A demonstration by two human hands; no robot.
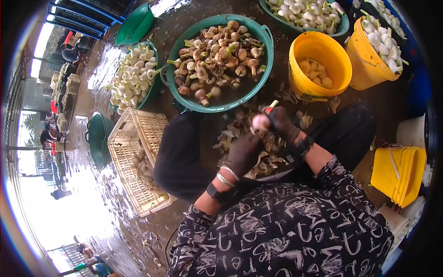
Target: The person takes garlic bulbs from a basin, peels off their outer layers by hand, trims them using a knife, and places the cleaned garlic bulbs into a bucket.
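Observation:
A garlic bulb (260,123) with pinkish skin and a short pale stem is held up between my two dark-gloved hands. My right hand (284,124) is closed around its stem side, where a small red piece (267,110) shows; I cannot make out what that is. From below, my left hand (242,153) has its fingers closed at the bulb's root end. Loose garlic skins (258,159) lie under the hands, between my legs. Just ahead, a green tub (220,109) holds unpeeled brownish bulbs.
A yellow bucket (295,69) with some peeled bulbs stands front right, beside a fuller yellow bucket (357,69). Green tubs of white bulbs (134,76) sit ahead and left. A cream crate (124,152) tilts by my left leg. Yellow containers (392,171) are at right; people work far left.

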